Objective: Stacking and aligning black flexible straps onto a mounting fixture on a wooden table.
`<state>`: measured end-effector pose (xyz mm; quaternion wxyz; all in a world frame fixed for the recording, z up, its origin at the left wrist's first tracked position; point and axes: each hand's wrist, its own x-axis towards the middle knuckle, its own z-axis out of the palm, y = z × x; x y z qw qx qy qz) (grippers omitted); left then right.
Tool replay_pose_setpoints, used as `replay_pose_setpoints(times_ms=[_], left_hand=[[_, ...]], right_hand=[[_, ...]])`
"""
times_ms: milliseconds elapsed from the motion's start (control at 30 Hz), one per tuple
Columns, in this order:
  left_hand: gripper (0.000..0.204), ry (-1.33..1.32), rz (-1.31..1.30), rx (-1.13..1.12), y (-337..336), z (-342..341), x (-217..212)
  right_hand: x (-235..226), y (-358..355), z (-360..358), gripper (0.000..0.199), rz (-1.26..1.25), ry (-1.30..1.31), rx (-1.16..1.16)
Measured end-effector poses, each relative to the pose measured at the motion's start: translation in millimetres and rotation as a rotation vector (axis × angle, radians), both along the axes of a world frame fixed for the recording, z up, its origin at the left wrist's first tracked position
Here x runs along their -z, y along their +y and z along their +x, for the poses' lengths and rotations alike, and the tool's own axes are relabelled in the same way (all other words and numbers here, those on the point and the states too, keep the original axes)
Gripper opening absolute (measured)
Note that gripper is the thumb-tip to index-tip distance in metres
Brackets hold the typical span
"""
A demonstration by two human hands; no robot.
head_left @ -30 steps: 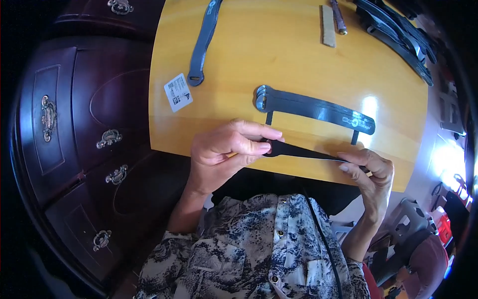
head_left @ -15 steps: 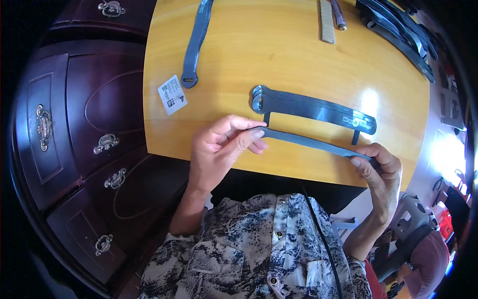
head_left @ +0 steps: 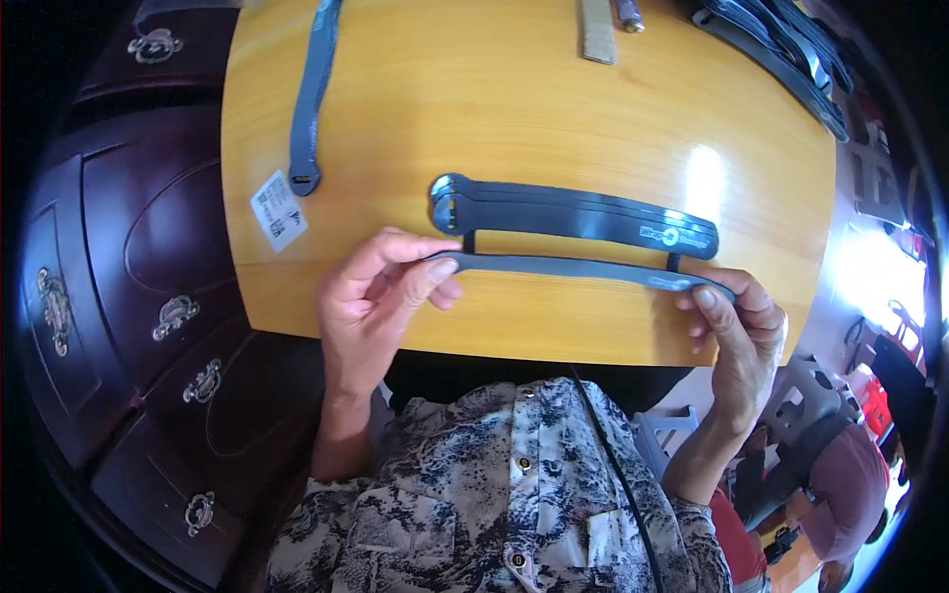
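Note:
A long dark grey strap [head_left: 568,265] is stretched level between my two hands, near the table's front edge. My left hand [head_left: 381,282] is closed, pinching the strap's left end between thumb and fingers. At the other end my right hand [head_left: 746,316] is closed too, with the thumb on top near a pale print. Just beyond lies a neat stack of similar straps [head_left: 573,210], rounded at the left end with a slot. Two short dark bands show between the held strap and the stack; whether they join them I cannot tell.
On the left lie another strap [head_left: 310,114] and a white label [head_left: 280,211]. A brown flat strip [head_left: 598,35] and a purple tube-like item [head_left: 630,15] are at the far edge. More straps [head_left: 776,59] are piled far right. Dark drawers [head_left: 148,198] stand left; a person [head_left: 845,484] sits right.
The whole view has shifted, so table, stack and hands appear farther left. The held strap now shows more of its broad face. Both hands keep their grip.

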<state>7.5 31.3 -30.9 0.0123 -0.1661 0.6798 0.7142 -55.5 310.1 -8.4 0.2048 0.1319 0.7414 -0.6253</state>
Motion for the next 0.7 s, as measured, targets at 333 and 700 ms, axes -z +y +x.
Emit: replay_pose_setpoints(times_ms=[333,700], left_hand=[[0.017,0.338,-0.342,0.131,-16,8,7],[0.01,0.371,-0.211,0.156,-10,10,1]], right_hand=[[5,19,1,0.016,-0.075,0.311,-0.219],[4,25,0,0.016,-0.069,0.473,-0.343]])
